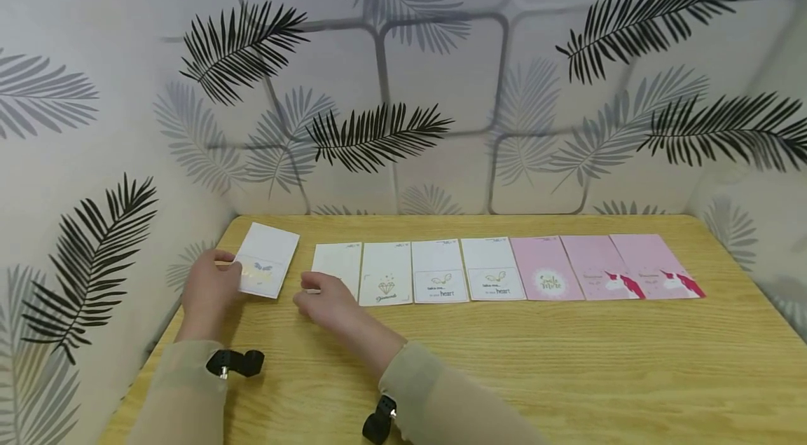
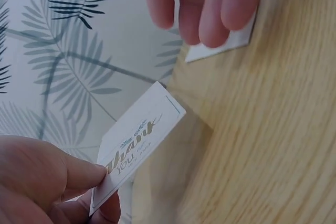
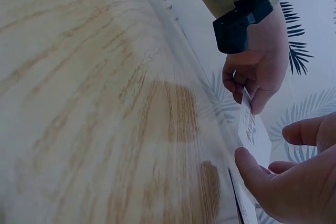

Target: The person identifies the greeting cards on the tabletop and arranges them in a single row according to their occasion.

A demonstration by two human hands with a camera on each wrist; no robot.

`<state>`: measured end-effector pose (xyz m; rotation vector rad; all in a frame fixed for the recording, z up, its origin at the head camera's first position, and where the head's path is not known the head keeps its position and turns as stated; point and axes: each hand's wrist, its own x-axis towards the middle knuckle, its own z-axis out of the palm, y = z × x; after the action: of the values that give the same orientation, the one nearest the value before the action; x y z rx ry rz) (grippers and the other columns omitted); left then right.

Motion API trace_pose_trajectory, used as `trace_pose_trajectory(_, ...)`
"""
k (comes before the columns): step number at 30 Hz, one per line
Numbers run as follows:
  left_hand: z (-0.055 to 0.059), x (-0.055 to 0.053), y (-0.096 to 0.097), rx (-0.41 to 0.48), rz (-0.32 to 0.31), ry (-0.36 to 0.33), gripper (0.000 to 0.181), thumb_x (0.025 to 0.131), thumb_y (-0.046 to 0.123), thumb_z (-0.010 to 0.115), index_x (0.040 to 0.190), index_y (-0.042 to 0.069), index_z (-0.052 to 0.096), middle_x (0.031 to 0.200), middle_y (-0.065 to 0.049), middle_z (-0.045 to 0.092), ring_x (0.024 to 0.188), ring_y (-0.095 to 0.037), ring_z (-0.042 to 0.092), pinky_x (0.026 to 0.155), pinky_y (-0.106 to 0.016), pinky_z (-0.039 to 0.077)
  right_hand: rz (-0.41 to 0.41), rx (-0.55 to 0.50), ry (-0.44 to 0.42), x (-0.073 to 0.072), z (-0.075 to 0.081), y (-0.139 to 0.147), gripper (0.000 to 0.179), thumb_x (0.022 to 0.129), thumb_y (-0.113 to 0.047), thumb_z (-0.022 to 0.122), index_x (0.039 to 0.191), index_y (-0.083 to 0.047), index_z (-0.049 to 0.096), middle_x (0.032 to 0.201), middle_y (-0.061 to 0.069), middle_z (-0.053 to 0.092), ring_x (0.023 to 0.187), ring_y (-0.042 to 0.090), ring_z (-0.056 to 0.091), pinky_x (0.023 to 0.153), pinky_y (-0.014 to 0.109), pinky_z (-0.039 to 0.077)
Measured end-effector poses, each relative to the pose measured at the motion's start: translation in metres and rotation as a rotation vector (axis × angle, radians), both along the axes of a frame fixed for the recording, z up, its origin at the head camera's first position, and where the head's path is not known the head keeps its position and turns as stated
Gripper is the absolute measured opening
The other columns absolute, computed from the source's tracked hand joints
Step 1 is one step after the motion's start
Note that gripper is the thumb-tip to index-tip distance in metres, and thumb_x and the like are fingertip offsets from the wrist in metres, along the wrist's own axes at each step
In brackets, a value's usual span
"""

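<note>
My left hand (image 1: 211,287) pinches a white thank-you card (image 1: 270,249) between thumb and fingers along its lower left edge. Gold "Thank you" lettering shows on this card in the left wrist view, where it is tilted above the wooden table with its shadow below. To the right of it, my right hand (image 1: 330,301) is over the near edge of a cream card (image 1: 337,259), hiding that card's lower part. In the right wrist view its thumb and fingers (image 3: 254,169) are spread apart, with nothing gripped between them.
A row of cards runs rightward along the table's (image 1: 504,375) back: a cream diamond card (image 1: 387,277), two white heart cards (image 1: 439,273), a pink card with gold lettering (image 1: 547,270), then two pink cards with red-and-white pictures (image 1: 602,266). A leaf-patterned wall (image 1: 441,179) stands behind and at the left.
</note>
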<state>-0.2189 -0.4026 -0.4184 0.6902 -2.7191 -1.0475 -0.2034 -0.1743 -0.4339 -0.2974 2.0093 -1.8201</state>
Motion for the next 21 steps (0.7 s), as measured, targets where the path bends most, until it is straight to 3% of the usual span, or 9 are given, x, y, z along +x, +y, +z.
trace_pose_trajectory(7,0.003,0.006,0.010,0.091,0.016,0.068,0.043,0.110,0.020,0.054,0.143,-0.007,0.059,0.138,-0.033,0.065,0.121,-0.047,0.066,0.089,-0.050,0.052,0.030,0.009,0.002,0.003,-0.002,-0.002,0.059,0.106,-0.017,0.066,0.163,-0.008,0.054,0.158,0.006,0.060,0.120,0.023,0.074,0.105,0.048,0.056)
trace_pose_trajectory(11,0.002,0.010,0.018,0.143,0.031,0.091,0.043,0.110,0.019,0.055,0.144,-0.006,0.058,0.141,-0.034,0.063,0.123,-0.049,0.065,0.093,-0.053,0.053,0.025,0.006,0.010,0.005,-0.002,-0.003,0.056,0.104,-0.017,0.068,0.159,-0.009,0.059,0.156,0.003,0.062,0.122,0.021,0.072,0.104,0.046,0.056)
trace_pose_trajectory(17,-0.003,0.017,0.025,0.186,0.022,0.132,0.042,0.110,0.017,0.054,0.143,-0.008,0.058,0.142,-0.034,0.061,0.126,-0.048,0.062,0.100,-0.055,0.050,0.010,0.015,0.024,0.007,-0.002,-0.005,0.055,0.103,-0.017,0.070,0.157,-0.009,0.062,0.153,0.002,0.064,0.119,0.020,0.073,0.102,0.043,0.057)
trace_pose_trajectory(21,-0.008,0.019,0.026,0.211,0.023,0.140,0.044,0.109,0.019,0.055,0.145,-0.008,0.057,0.141,-0.032,0.061,0.122,-0.045,0.063,0.095,-0.051,0.051,-0.009,0.038,0.046,0.008,-0.004,-0.005,0.056,0.100,-0.015,0.069,0.156,-0.008,0.063,0.153,0.003,0.065,0.127,0.022,0.068,0.102,0.045,0.057)
